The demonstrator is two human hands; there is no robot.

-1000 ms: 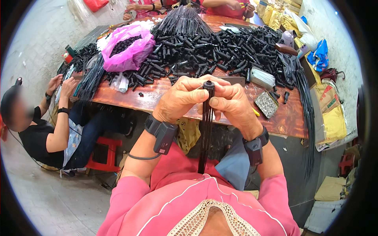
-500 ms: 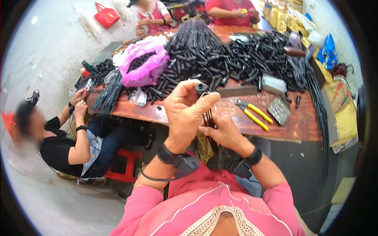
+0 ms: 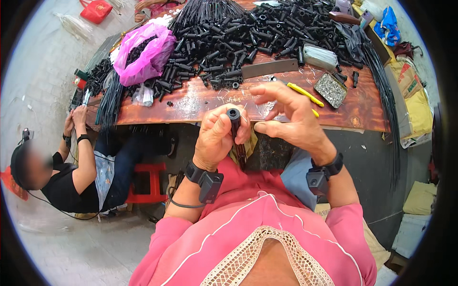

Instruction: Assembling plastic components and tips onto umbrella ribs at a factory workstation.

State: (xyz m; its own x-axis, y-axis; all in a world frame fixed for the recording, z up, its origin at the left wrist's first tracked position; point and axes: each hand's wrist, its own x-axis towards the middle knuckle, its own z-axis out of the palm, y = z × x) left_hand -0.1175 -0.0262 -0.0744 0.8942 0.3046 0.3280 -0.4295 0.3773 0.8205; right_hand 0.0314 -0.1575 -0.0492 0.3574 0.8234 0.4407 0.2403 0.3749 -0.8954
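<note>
My left hand is closed around a black tubular handle, its hollow round end facing up. Dark slender rods hang below that hand, above my lap. A thin white strip sticks out by its fingertips. To the right of it, my right hand is raised with fingers spread, and nothing shows in it. Just beyond that hand lie cutting pliers with yellow grips, partly hidden by my fingers. Heaped on the wooden table are many similar black handles.
A flat metal bar, a clear box of thin white strips and a tin of small metallic bits lie near the pliers. A pink plastic bag stands left. Long black rods overhang the right edge. Another person sits at left.
My right hand has come away from beneath the handle and risen to the right, opening. My left hand has come lower and nearer with the handle. The view has tilted down.
</note>
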